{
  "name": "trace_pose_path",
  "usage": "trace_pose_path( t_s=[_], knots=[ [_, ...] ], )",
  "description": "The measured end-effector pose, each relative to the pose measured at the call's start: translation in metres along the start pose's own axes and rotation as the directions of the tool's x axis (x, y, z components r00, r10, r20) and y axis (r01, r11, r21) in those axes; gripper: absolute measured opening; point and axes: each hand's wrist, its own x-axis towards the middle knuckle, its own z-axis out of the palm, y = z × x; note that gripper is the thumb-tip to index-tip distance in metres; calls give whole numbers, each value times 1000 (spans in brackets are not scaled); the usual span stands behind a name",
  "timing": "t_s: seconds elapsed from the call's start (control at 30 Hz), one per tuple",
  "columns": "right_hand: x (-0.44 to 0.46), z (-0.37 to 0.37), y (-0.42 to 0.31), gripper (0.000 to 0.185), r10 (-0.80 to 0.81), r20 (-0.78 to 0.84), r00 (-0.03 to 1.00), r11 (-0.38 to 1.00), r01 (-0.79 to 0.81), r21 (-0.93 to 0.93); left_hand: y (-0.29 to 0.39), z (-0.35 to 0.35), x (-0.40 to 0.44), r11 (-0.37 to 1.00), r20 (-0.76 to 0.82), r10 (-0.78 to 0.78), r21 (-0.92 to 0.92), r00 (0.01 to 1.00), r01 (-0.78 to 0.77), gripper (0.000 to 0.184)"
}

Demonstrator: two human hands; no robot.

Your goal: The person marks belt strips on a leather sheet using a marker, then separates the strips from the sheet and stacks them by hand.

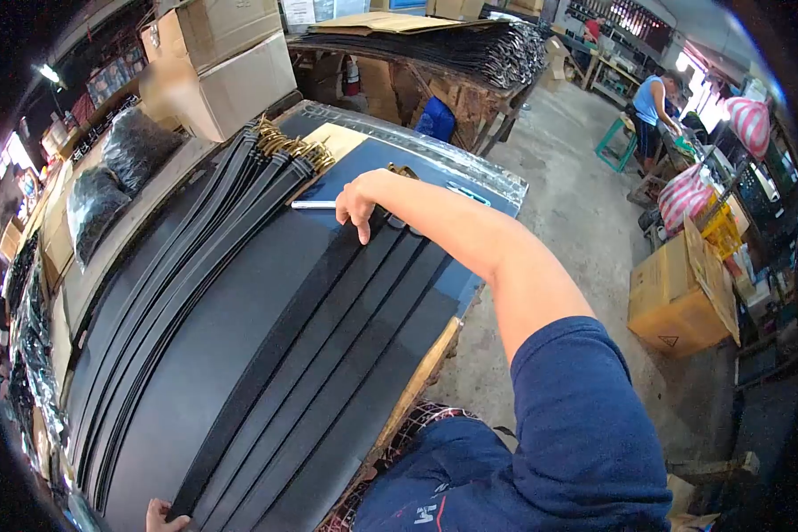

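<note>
Several black belts (270,355) lie side by side, lengthwise on the dark table sheet (239,266). At the near end, my left hand (162,518) has its fingers closed on the tip of the leftmost belt of this group. My right hand (360,202) reaches across to the far end of the same belt. Its fingers point down and stand apart, one fingertip touching the strap; the palm side is hidden. A pale, slim stick (315,205) lies just left of my right hand. Partly behind my wrist is a brassy buckle (402,170).
A bundle of black belts with brass buckles (297,155) lies along the table's left side. Cardboard boxes (230,71) stand behind it. Another table holds a large stack of belts (434,49). A person in a blue top (654,102) works at the far right, near a carton (683,293).
</note>
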Motion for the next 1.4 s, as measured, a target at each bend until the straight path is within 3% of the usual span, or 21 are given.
trace_pose_path(
  t_s=[0.03, 0.07, 0.13, 0.2, 0.27, 0.33, 0.4, 0.47, 0.53, 0.57, 0.6, 0.63, 0.67, 0.77, 0.83, 0.93, 1.07, 1.23, 1.27, 1.33, 1.4],
  knots=[
    [1, 9, 8, 69, -77, -122, 990, 996, 82, 38, -7, 1, 5, 999, 1, 41, -4, 999, -41, 67],
    [2, 14, 19, 63, -122, -155, 980, 990, 132, 55, -15, 6, 19, 973, -125, 228, -12, 965, -232, 58],
    [-3, 19, 22, 53, -258, -219, 941, 957, 280, 73, -34, 26, 28, 844, -375, 509, 45, 774, -534, 43],
    [-2, 30, 32, 45, -404, -377, 834, 895, 445, 25, -21, 29, 8, 917, -355, 321, -115, 878, -381, 40],
    [-23, 30, 25, 43, -336, -426, 840, 910, 406, 83, 11, 27, -26, 905, -454, 385, 15, 804, -425, 40],
    [-32, 40, 24, 45, -297, -593, 749, 915, 402, 49, 19, 24, -43, 889, -551, 423, 102, 719, -446, 38],
    [-43, 32, 5, 48, -241, -572, 784, 959, 283, -16, 13, 19, -51, 885, -611, 453, 220, 650, -410, 36],
    [-40, 41, -5, 45, -253, -730, 635, 938, 347, -24, 13, 14, -54, 913, -673, 387, 183, 631, -366, 34],
    [-35, 48, -16, 44, -301, -815, 495, 929, 347, -132, 1, 19, -45, 896, -741, 437, 309, 509, -319, 32],
    [-31, 46, -28, 41, -272, -816, 510, 944, 307, -123, -7, 26, -34, 808, -779, 583, 523, 233, -272, 30],
    [-18, 55, -29, 39, -255, -856, 450, 953, 268, -144, -7, 29, -38, 853, -780, 519, 447, 349, -269, 30],
    [-15, 53, -36, 36, -289, -837, 465, 949, 255, -186, -20, 33, -28, 857, -765, 515, 449, 387, -252, 30],
    [-9, 56, -38, 34, -347, -830, 437, 931, 265, -250, -31, 45, -15, 870, -790, 492, 445, 365, -210, 31],
    [11, 65, -37, 37, -327, -774, 542, 939, 275, -205, -46, 57, -10, 933, -836, 360, 330, 414, -145, 32],
    [10, 62, -39, 39, -319, -723, 613, 943, 283, -176, -57, 60, -8, 939, -811, 339, 323, 476, -120, 34],
    [16, 57, -31, 43, -397, -695, 599, 914, 331, -236, -84, 62, -2, 934, -826, 340, 352, 449, -61, 34],
    [25, 49, -11, 47, -357, -589, 725, 932, 315, -178, -98, 59, 2, 929, -811, 361, 355, 461, -103, 32],
    [52, 51, 26, 45, -462, -705, 538, 886, 316, -339, -105, 40, -3, 909, -774, 415, 373, 478, -186, 27],
    [48, 47, 25, 44, -420, -694, 585, 907, 278, -315, -107, 37, -2, 905, -775, 423, 392, 469, -166, 27],
    [46, 48, 18, 43, -388, -764, 516, 922, 234, -310, -113, 38, 3, 907, -793, 415, 402, 445, -128, 28],
    [33, 46, -6, 41, -311, -778, 545, 950, 174, -258, -113, 39, 11, 919, -831, 382, 388, 405, -72, 30]
  ],
)
